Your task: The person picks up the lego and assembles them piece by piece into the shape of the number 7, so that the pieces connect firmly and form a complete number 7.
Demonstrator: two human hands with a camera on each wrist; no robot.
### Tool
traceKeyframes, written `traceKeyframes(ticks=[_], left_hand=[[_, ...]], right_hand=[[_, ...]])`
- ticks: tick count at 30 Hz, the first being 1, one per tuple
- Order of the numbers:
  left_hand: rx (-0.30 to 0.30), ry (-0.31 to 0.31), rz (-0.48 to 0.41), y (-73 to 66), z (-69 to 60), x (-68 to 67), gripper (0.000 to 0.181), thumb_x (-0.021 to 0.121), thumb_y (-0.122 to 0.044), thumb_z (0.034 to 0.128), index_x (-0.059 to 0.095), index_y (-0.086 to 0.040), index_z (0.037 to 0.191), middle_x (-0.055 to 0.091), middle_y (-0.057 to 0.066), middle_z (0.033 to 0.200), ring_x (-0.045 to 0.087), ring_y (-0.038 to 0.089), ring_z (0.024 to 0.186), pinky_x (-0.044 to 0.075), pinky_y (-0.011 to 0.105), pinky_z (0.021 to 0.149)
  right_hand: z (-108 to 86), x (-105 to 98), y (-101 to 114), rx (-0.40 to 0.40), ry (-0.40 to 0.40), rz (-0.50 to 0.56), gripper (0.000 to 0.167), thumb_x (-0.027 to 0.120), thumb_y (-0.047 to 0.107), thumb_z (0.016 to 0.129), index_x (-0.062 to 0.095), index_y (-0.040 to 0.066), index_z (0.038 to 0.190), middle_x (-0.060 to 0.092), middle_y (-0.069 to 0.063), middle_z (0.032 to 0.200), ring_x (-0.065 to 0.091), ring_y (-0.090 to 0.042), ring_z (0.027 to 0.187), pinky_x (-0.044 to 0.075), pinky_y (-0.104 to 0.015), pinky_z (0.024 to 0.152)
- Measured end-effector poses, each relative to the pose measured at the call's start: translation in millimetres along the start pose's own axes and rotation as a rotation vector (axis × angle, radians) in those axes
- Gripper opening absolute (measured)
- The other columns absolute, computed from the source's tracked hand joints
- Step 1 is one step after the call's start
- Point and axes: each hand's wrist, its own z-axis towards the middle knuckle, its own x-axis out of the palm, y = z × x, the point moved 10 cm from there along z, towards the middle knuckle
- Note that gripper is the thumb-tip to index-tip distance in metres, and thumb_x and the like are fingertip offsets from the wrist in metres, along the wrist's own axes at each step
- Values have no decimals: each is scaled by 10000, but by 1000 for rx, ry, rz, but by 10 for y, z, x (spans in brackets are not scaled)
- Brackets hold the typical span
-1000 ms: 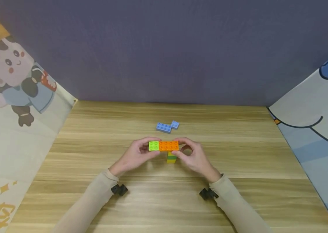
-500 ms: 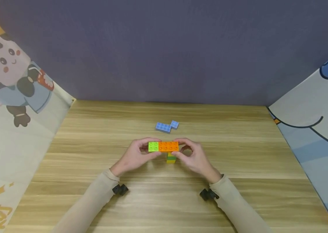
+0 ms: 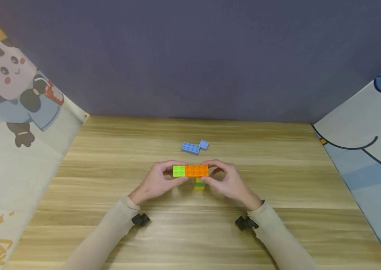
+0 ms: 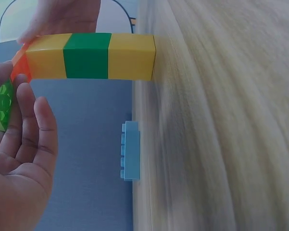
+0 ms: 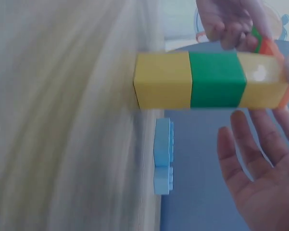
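Observation:
A tower of yellow (image 4: 132, 57), green (image 4: 86, 55) and yellow blocks stands upright on the table. On its top lies an orange toy brick (image 3: 196, 171), lengthwise across and reaching out to the left. A lime green toy brick (image 3: 178, 171) sits at the orange one's left end, studs up. My left hand (image 3: 156, 182) pinches the lime brick between thumb and fingers, close to the seam. With thumb and forefinger, my right hand (image 3: 228, 182) pinches the right end of the orange brick. Its other fingers are spread in the right wrist view. How the lime brick is fixed underneath is hidden.
Behind the tower lie a long blue brick (image 3: 190, 148) and a small blue brick (image 3: 204, 144), touching at a corner. The wooden table (image 3: 190, 240) ends at a dark back wall (image 3: 190, 60). Printed panels flank it left and right.

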Motion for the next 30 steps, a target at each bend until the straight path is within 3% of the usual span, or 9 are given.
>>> traceKeyframes(ticks=[6,11,14,18,23,30], left_hand=[[-5,-2,0,-2,-10,0,429,838,-164,927,728,-70,1331,760,105,1276,710,197,995,626,431,885],[-15,-9,-5,-2,-10,-5,432,837,-160,926,727,-72,1334,762,107,1268,708,202,1007,621,441,902],[-18,-12,-9,-1,-10,-5,428,834,-153,927,726,-71,1332,763,108,1266,709,203,1003,624,437,895],[-16,-21,-8,0,-14,-7,422,829,-147,927,726,-67,1328,766,113,1256,707,206,984,626,424,870],[-5,-17,-7,2,-28,8,419,829,-148,929,729,-58,1326,761,117,1273,705,208,977,625,376,849],[5,-22,9,5,-41,2,413,828,-155,933,732,-68,1325,765,103,1270,704,198,974,617,360,852]], right_hand=[[137,-131,-149,83,-16,-11,296,654,209,1078,716,45,1316,773,-106,1262,719,-256,1121,603,-411,924],[333,-182,-387,245,-86,-123,454,699,320,1050,665,55,1416,745,-102,1318,735,-290,1101,635,-469,904],[453,-124,-513,291,-73,-159,499,721,298,1035,628,58,1462,712,-129,1389,751,-319,1094,651,-462,875],[607,-19,-605,273,-42,-214,508,740,255,1017,620,60,1471,744,-160,1321,773,-301,1005,653,-414,799],[706,66,-682,250,-30,-281,543,781,205,981,609,59,1475,798,-162,1075,744,-214,810,593,-309,688],[774,209,-733,250,48,-302,551,778,223,985,603,73,1486,762,-135,1079,620,-136,713,493,-233,605]])
